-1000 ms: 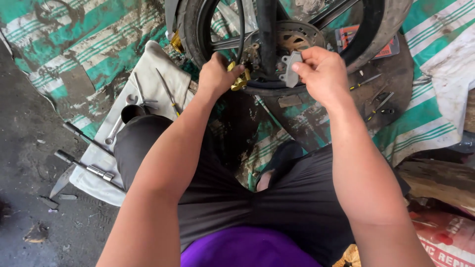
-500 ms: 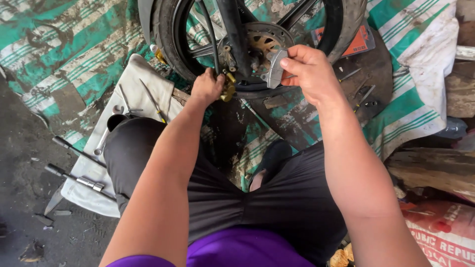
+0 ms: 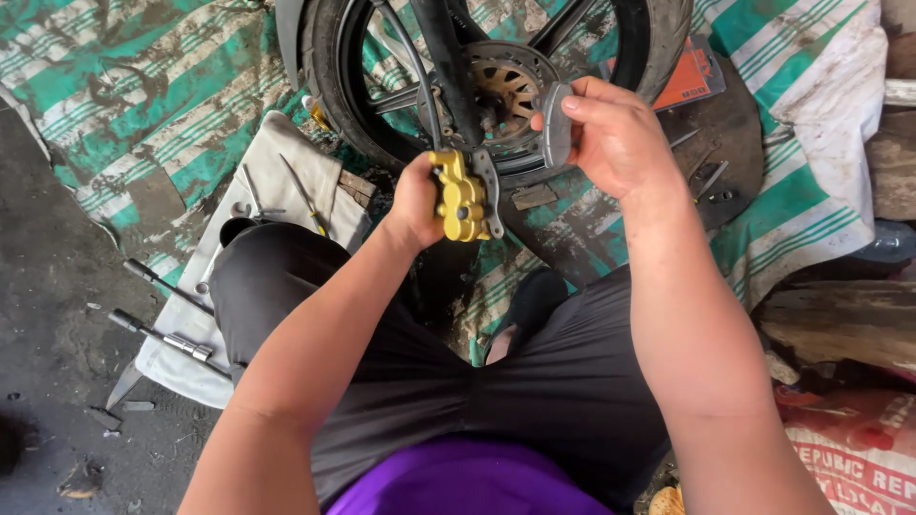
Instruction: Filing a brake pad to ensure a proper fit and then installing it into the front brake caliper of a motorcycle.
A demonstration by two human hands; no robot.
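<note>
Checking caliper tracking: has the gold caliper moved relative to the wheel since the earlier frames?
Yes. The gold caliper, in the left hand, has come down off the brake disc, toward the person.

The brake caliper (image 3: 461, 195) is cast metal with a gold-painted, semi-gloss finish. The brake pad (image 3: 556, 126) is matt grey with a flat, dull face. The brake disc (image 3: 504, 91) is bare metal, rust-tinted. The tyre (image 3: 329, 86) is matt black rubber. The tarpaulin (image 3: 124, 95) is woven plastic, striped green and white, soiled. The cloth (image 3: 277, 153) is grey and stained.
</note>
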